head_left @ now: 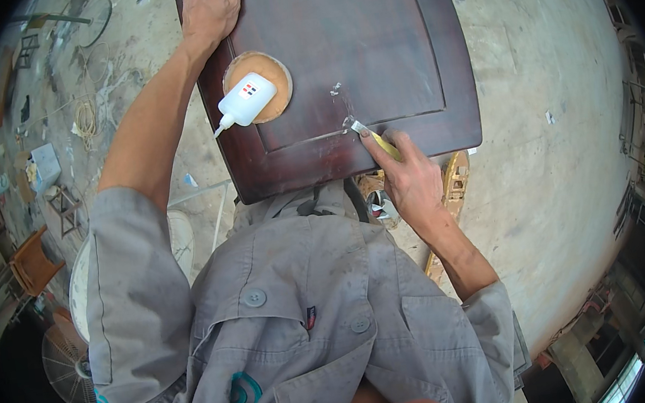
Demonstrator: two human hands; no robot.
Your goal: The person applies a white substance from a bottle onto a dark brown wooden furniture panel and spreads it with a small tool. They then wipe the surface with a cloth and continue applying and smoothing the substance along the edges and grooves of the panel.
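Note:
A dark reddish-brown wooden panel [345, 36] with a grooved border lies in front of me. At its upper left edge my left hand [212, 10] is closed round the rim, its fingertips partly out of view. My right hand [411, 173] grips a small scraper [380, 143] with a yellow handle and a flat metal blade. The blade's tip touches the panel by the near groove, where whitish scrapings lie. A white squeeze bottle [248, 100] with a thin nozzle lies on its side on a round dish [285, 83] of tan paste, on the panel's left part.
The concrete floor [546, 180] spreads around the panel. On the left are a brown chair [35, 260], a fan [66, 362] and a coil of cord [85, 118]. A yellowish wooden piece [456, 181] is below the panel, near my right wrist.

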